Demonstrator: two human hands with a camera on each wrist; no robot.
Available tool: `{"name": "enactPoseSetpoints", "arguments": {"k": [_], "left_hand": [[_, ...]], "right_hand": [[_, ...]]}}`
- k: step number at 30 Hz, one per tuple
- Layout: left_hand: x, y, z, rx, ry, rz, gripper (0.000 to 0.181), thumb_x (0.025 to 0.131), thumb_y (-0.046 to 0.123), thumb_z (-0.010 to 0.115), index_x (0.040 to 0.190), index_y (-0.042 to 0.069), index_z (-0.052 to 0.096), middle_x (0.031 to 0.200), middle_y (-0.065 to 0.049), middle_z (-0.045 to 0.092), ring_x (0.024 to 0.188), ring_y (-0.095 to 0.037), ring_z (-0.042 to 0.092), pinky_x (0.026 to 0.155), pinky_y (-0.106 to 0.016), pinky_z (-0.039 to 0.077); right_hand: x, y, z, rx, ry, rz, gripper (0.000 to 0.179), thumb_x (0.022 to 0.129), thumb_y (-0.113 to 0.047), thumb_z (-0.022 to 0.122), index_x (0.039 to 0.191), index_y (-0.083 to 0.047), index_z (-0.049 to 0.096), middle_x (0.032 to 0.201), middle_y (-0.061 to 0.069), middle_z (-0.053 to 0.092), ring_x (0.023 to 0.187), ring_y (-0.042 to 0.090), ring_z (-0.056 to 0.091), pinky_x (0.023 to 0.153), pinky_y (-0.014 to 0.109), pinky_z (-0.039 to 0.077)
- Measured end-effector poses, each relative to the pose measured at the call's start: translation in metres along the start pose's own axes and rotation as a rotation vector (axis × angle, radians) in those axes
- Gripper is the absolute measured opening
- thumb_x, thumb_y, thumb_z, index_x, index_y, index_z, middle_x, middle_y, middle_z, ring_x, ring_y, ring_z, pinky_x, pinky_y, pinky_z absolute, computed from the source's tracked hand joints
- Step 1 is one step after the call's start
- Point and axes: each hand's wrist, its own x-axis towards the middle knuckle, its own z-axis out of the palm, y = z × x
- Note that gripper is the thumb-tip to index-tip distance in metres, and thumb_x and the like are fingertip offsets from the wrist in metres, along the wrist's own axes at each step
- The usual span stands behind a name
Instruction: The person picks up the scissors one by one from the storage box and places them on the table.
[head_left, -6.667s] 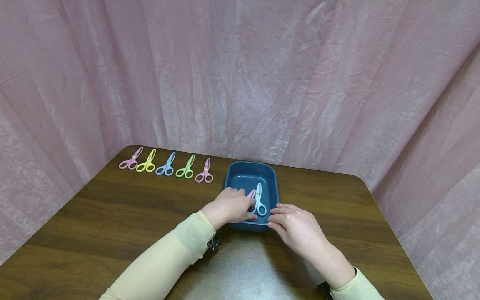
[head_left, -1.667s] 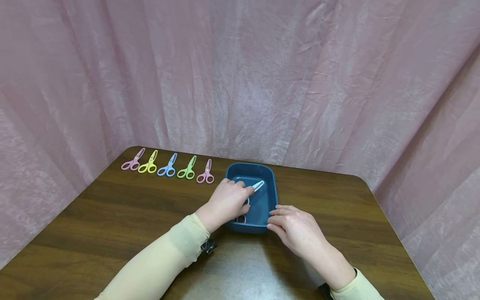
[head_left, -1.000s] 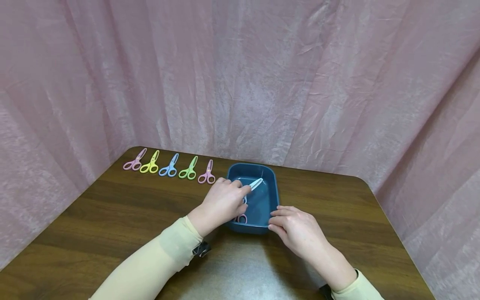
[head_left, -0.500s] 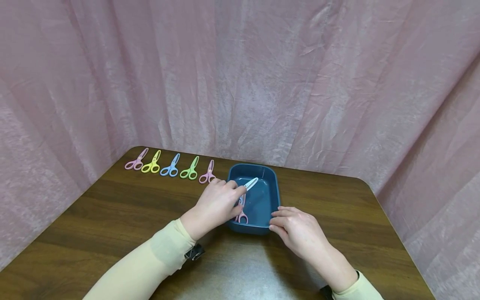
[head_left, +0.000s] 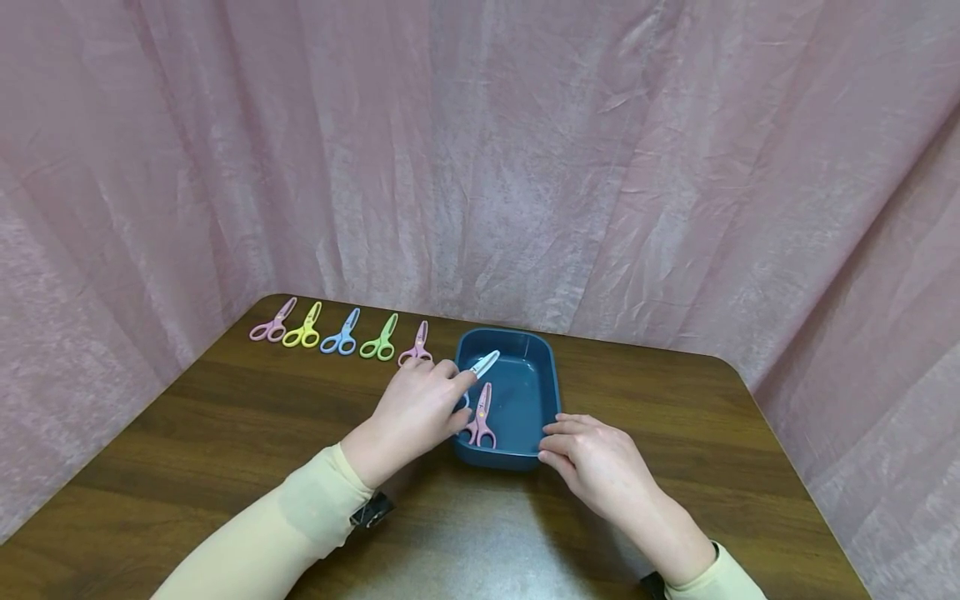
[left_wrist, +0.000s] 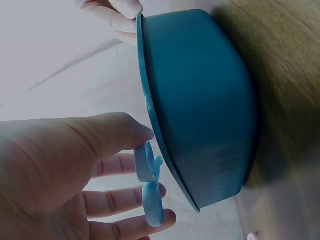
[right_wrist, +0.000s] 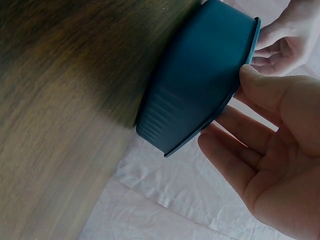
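Note:
My left hand (head_left: 411, 406) pinches a pair of light blue scissors (head_left: 486, 363) over the left rim of a blue plastic bin (head_left: 527, 408). The blades point up and to the right; the left wrist view shows the handle loops (left_wrist: 153, 202) between thumb and fingers, just outside the bin's wall. Inside the bin, near its front left corner, lies a pair of pink scissors (head_left: 482, 417). With thumb and fingertips, my right hand (head_left: 600, 457) grips the bin's rim at the front right corner; the thumb (right_wrist: 257, 82) presses the outside in the right wrist view.
Left of the bin, along the table's (head_left: 187, 442) back edge, scissors lie in a row: pink (head_left: 273, 320), yellow (head_left: 303, 327), blue (head_left: 341, 333), green (head_left: 379, 337) and another pink pair (head_left: 421, 338), partly behind my left hand. A pink curtain (head_left: 525, 167) hangs behind.
My left hand has taken hold of the light blue scissors and lifted them leftward to the bin's rim. The pink pair inside is uncovered and lies nearer the left wall. The right hand stays put.

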Motion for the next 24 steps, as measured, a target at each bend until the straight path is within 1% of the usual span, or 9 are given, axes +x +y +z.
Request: {"name": "enactPoseSetpoints", "arguments": {"k": [3, 11, 17, 21, 24], "left_hand": [[-0.003, -0.002, -0.002, 0.012, 0.013, -0.006, 0.040, 0.088, 0.034, 0.095, 0.117, 0.011, 0.077, 0.097, -0.011, 0.075, 0.079, -0.031, 0.072, 0.079, -0.050, 0.060], [-0.010, -0.006, -0.004, 0.046, 0.027, -0.024, 0.039, 0.088, 0.033, 0.094, 0.116, 0.010, 0.078, 0.097, -0.011, 0.076, 0.083, -0.033, 0.075, 0.087, -0.054, 0.060], [-0.016, -0.008, -0.005, 0.074, 0.065, -0.035, 0.036, 0.087, 0.028, 0.092, 0.115, 0.010, 0.078, 0.094, -0.011, 0.074, 0.078, -0.033, 0.073, 0.079, -0.052, 0.060], [-0.020, -0.012, -0.005, 0.090, 0.074, -0.047, 0.034, 0.085, 0.027, 0.093, 0.111, 0.011, 0.077, 0.089, -0.009, 0.071, 0.077, -0.032, 0.072, 0.076, -0.051, 0.058], [-0.022, -0.015, -0.004, 0.107, 0.076, -0.054, 0.035, 0.084, 0.028, 0.094, 0.108, 0.012, 0.075, 0.089, -0.009, 0.071, 0.078, -0.033, 0.072, 0.073, -0.051, 0.057]], "right_hand": [[0.000, 0.000, 0.000, -0.004, 0.001, 0.000, 0.015, 0.096, -0.021, 0.088, 0.109, -0.013, 0.089, 0.117, 0.004, 0.083, 0.124, 0.028, 0.074, 0.100, 0.049, 0.062], [0.000, 0.000, 0.000, -0.007, 0.006, -0.002, 0.015, 0.095, -0.021, 0.089, 0.108, -0.013, 0.089, 0.116, 0.004, 0.083, 0.124, 0.028, 0.074, 0.100, 0.048, 0.062], [0.000, 0.000, 0.000, -0.003, 0.010, -0.004, 0.015, 0.095, -0.020, 0.089, 0.108, -0.012, 0.089, 0.116, 0.004, 0.083, 0.124, 0.029, 0.074, 0.100, 0.049, 0.062], [0.000, 0.000, 0.001, -0.004, 0.015, -0.011, 0.014, 0.095, -0.020, 0.089, 0.106, -0.013, 0.089, 0.115, 0.004, 0.083, 0.123, 0.029, 0.075, 0.100, 0.048, 0.061], [0.000, 0.001, 0.002, -0.007, 0.022, -0.018, 0.012, 0.095, -0.020, 0.089, 0.105, -0.013, 0.089, 0.115, 0.004, 0.083, 0.123, 0.028, 0.075, 0.100, 0.047, 0.061]]}}
